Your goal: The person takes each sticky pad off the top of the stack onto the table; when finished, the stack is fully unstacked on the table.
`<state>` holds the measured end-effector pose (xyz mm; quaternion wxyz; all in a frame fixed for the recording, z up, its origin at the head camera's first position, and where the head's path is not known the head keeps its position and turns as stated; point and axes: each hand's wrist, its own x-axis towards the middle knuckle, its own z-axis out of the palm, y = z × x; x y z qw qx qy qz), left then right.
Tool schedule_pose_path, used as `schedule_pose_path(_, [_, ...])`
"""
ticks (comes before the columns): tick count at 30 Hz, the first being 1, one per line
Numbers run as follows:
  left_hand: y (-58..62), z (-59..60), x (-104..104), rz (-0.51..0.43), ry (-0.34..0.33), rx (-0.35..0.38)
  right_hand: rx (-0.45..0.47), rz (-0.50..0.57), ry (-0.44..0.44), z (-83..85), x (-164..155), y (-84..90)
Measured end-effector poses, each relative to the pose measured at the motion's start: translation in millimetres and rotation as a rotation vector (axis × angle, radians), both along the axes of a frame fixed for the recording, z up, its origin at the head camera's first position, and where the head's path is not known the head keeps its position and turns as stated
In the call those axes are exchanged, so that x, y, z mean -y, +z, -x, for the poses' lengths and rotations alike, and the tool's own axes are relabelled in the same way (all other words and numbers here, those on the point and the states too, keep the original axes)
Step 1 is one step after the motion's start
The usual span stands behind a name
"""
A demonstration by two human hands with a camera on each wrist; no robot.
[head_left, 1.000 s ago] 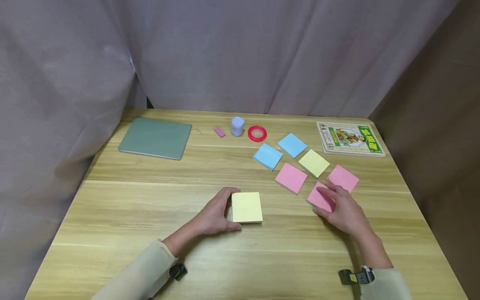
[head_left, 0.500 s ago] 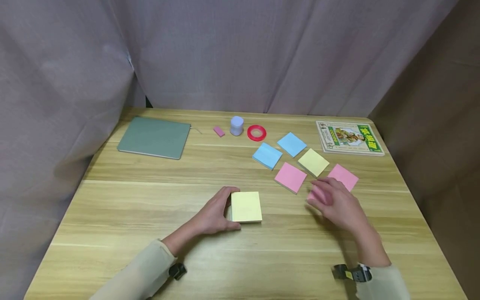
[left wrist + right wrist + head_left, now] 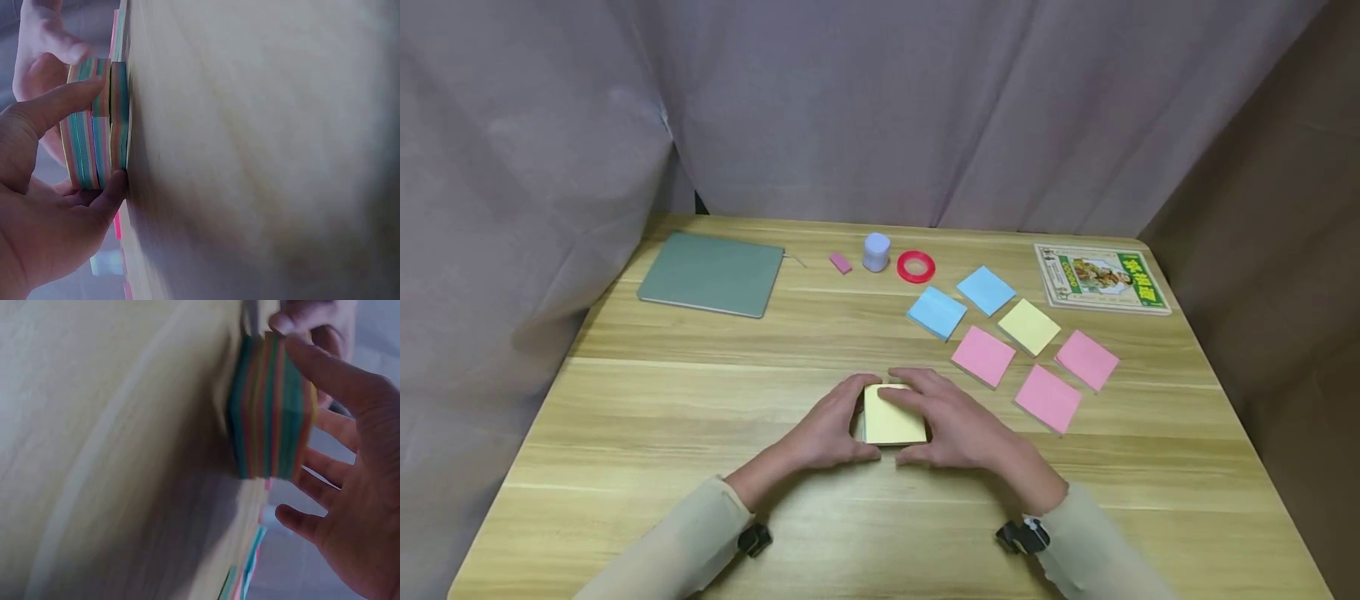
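Both hands are on the sticky note pad (image 3: 892,417) at lower centre of the head view: the left hand (image 3: 829,429) grips its left edge with thumb and curled fingers, and the right hand (image 3: 955,425) wraps over its top and right side. Up and to the right lie loose notes, the nearest a pink note (image 3: 982,355), on the wooden table (image 3: 662,417).
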<state>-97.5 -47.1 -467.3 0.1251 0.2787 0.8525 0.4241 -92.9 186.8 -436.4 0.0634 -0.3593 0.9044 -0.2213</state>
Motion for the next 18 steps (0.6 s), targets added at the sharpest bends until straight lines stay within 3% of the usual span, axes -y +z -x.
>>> schedule_pose_path(8, [0.3,0.3,0,0.018,0.004,0.001,0.031,-0.006,-0.005,2.7,4,-1.1])
schedule_pose_path(14, [-2.1,1.3,0,0.003,0.008,-0.003,0.131,0.0,-0.059,8.7,-8,16.0])
schedule_pose_path(18, [-4.0,1.9,0,-0.01,0.014,-0.006,0.152,0.041,-0.092,26.0,-15,27.3])
